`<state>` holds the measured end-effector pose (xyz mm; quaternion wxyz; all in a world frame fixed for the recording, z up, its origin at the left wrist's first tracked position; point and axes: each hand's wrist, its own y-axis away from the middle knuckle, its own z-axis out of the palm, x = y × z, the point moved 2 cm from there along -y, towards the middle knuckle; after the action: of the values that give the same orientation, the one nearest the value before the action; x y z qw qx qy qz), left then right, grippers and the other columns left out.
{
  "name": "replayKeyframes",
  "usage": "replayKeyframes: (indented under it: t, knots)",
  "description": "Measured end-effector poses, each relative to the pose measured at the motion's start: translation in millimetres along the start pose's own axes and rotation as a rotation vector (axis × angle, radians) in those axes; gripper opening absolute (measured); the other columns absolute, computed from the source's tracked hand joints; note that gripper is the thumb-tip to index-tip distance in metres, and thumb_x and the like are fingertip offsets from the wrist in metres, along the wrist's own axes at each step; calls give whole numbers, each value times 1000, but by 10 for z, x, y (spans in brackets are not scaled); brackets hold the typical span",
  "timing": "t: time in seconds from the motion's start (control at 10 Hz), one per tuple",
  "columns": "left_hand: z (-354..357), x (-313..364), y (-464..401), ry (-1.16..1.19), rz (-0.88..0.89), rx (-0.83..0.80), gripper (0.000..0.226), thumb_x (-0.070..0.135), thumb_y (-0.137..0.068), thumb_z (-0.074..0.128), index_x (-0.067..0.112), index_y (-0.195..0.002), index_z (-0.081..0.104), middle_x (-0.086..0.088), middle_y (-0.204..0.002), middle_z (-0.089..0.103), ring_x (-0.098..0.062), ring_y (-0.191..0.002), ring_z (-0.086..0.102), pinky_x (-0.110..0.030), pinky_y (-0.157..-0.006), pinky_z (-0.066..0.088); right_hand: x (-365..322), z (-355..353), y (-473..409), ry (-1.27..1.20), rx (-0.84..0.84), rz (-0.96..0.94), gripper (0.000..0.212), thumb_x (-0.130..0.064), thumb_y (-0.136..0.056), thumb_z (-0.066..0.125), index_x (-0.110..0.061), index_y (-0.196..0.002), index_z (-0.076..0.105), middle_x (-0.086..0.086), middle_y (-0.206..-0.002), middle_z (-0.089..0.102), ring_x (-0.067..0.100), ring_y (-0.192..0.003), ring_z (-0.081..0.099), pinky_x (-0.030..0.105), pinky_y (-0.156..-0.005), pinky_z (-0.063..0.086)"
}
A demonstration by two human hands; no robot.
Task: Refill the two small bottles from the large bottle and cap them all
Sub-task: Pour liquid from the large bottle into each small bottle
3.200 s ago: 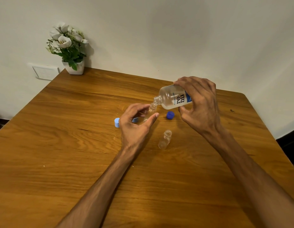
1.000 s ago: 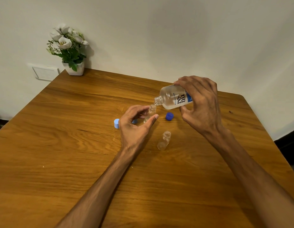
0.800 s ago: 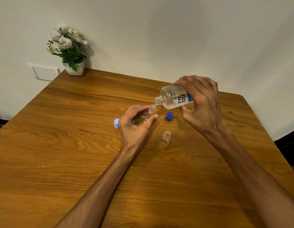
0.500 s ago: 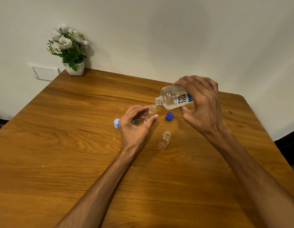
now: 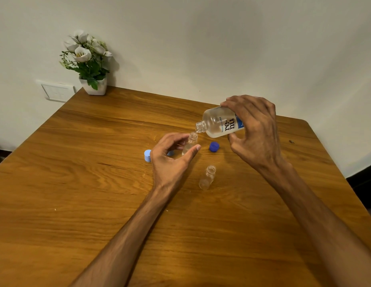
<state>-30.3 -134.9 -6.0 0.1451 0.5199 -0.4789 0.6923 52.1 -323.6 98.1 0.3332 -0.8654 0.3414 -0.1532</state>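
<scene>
The right hand (image 5: 255,132) grips the tilted clear large bottle (image 5: 218,122), labelled "re-nu", its threaded neck just over the small bottle (image 5: 190,142) that the left hand (image 5: 172,160) pinches upright on the wooden desk (image 5: 76,183). A second clear small bottle (image 5: 207,177) stands nearby, uncapped. Nothing has shifted since earlier

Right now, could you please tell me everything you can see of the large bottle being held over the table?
The large bottle looks like clear plastic, with a label reading "re-nu" in dark letters and a blue patch beside it. Its cap is off, baring a threaded neck. It is tipped nearly on its side in the air, neck pointing left and slightly down, directly over the mouth of the small bottle that the left hand steadies. The right hand grips its base end. Whether liquid flows cannot be told.
</scene>
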Motion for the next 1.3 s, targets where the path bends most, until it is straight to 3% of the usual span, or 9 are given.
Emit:
replayKeyframes:
  t: [1.3]
  knots:
    - [-10, 14, 4, -2, -13, -3, 37, 15, -79, 91, 11, -112, 75, -2, -107, 74, -11, -97, 70, -20, -79, 59, 0, -13, -23, 14, -6, -5, 69, -7, -70, 75, -12, -137, 61, 6, -138, 65, 27, -134, 54, 41, -115, 30]
